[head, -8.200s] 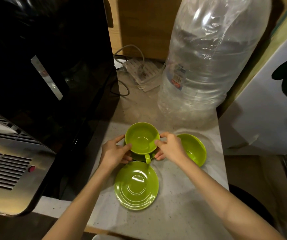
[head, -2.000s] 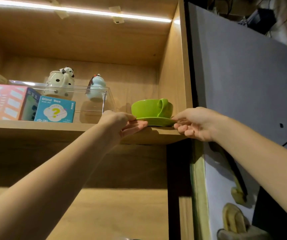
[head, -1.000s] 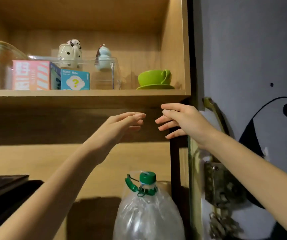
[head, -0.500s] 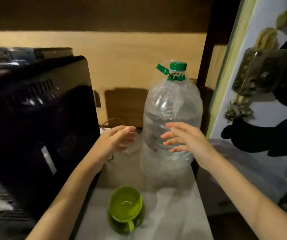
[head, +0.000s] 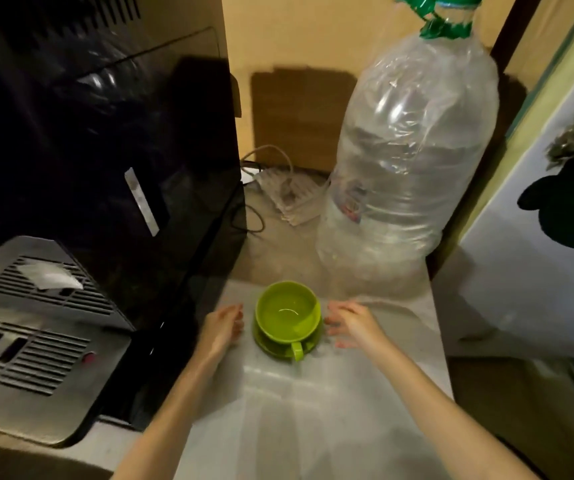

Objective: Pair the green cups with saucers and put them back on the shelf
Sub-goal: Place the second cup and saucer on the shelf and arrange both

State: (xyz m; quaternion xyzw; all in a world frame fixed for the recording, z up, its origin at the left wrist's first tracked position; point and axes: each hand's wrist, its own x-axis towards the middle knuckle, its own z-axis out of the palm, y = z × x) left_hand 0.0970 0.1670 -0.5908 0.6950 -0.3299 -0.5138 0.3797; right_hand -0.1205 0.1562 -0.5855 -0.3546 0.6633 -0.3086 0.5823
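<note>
A green cup (head: 287, 311) stands on a green saucer (head: 271, 348) on the pale counter (head: 313, 410), its handle pointing toward me. My left hand (head: 223, 327) is just left of the saucer, fingers apart, holding nothing. My right hand (head: 351, 323) is just right of it, fingers spread, also empty. Neither hand touches the cup or saucer. The shelf is out of view.
A large clear water bottle (head: 406, 161) with a green cap stands behind the cup at the right. A black appliance (head: 98, 150) with a metal grille fills the left. A power strip (head: 289, 195) with cables lies at the back. A white door (head: 538, 254) is right.
My view dropped from the shelf, where one cup and saucer were left, to the counter. Both hands came down and now flank the second cup on its saucer.
</note>
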